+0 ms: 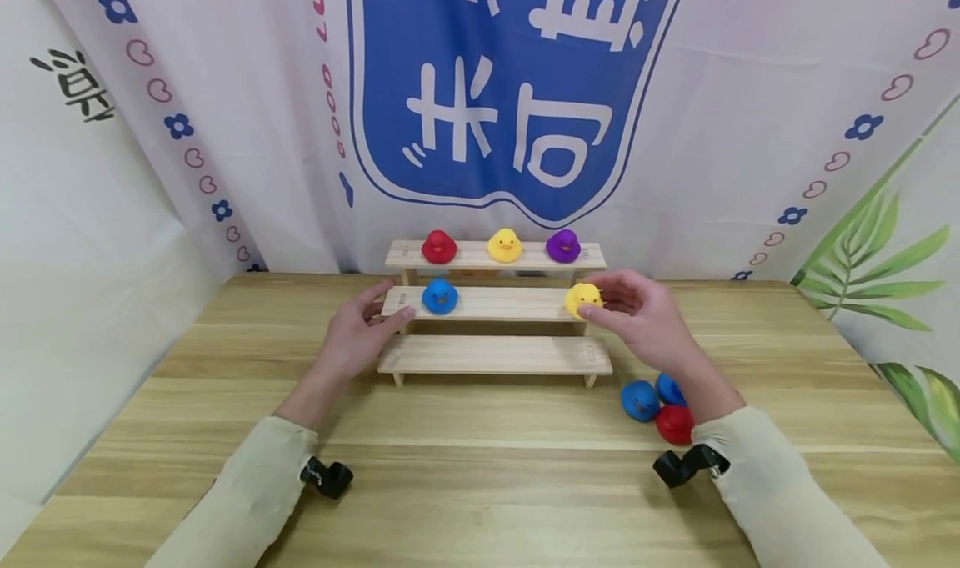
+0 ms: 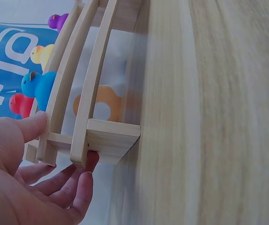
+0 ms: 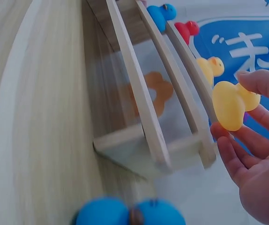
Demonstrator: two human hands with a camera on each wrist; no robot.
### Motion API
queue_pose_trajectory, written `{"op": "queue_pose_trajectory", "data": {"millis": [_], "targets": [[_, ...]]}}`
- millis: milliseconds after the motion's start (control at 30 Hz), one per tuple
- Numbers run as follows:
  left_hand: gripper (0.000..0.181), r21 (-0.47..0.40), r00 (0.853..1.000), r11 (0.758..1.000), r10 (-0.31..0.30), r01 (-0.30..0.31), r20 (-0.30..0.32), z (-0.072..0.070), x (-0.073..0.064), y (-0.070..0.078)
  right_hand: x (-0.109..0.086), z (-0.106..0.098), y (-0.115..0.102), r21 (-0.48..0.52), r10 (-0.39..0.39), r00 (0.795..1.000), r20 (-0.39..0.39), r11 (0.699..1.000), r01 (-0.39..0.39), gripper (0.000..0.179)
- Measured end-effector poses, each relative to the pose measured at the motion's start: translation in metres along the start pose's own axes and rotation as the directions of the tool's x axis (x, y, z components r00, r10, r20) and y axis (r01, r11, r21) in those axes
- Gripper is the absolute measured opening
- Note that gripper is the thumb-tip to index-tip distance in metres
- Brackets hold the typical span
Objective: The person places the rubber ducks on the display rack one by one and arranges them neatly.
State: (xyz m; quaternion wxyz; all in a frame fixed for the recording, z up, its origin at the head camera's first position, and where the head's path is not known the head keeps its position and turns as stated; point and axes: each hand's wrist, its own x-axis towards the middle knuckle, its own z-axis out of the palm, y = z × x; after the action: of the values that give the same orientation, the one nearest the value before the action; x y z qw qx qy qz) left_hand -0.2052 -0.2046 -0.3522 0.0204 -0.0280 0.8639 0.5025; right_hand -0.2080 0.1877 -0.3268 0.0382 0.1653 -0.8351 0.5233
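A three-step wooden stand [image 1: 495, 355] stands on the table. My left hand [image 1: 356, 332] grips its left end, thumb on the middle step and the other fingers around the end, as the left wrist view shows. A blue rubber duck [image 1: 439, 298] sits on that step near the thumb. At the step's right end my right hand [image 1: 651, 322] holds a yellow rubber duck [image 3: 229, 105] between thumb and fingers. On the top step sit a red duck [image 1: 438, 247], another yellow duck [image 1: 504, 245] and a purple duck [image 1: 562, 246]. The lowest step is bare.
On the table below my right forearm lie a blue duck [image 1: 640, 400], a second blue duck [image 1: 670, 389], partly covered, and a red duck [image 1: 676, 424]. A printed curtain [image 1: 285, 176] hangs behind the stand. Each wrist carries a black camera mount [image 1: 327, 477].
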Motion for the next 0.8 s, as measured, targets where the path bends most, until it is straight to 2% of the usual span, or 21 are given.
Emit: {"op": "queue_pose_trajectory", "data": {"millis": [333, 567, 800], "targets": [[0.079, -0.002, 1.000, 1.000, -0.005, 0.005, 0.000, 0.000, 0.000, 0.001, 0.020, 0.026, -0.008, 0.033, 0.056, 0.997, 0.047, 0.998, -0.058, 0.044], [0.079, -0.001, 1.000, 1.000, 0.002, -0.002, 0.002, 0.000, 0.000, 0.001, 0.029, 0.042, -0.010, 0.052, 0.024, 0.997, 0.072, 0.998, -0.028, 0.040], [0.079, -0.008, 1.000, 1.000, -0.007, 0.007, 0.002, 0.000, -0.001, 0.002, 0.036, 0.055, -0.014, 0.041, 0.022, 0.998, 0.063, 0.999, -0.025, 0.040]]}}
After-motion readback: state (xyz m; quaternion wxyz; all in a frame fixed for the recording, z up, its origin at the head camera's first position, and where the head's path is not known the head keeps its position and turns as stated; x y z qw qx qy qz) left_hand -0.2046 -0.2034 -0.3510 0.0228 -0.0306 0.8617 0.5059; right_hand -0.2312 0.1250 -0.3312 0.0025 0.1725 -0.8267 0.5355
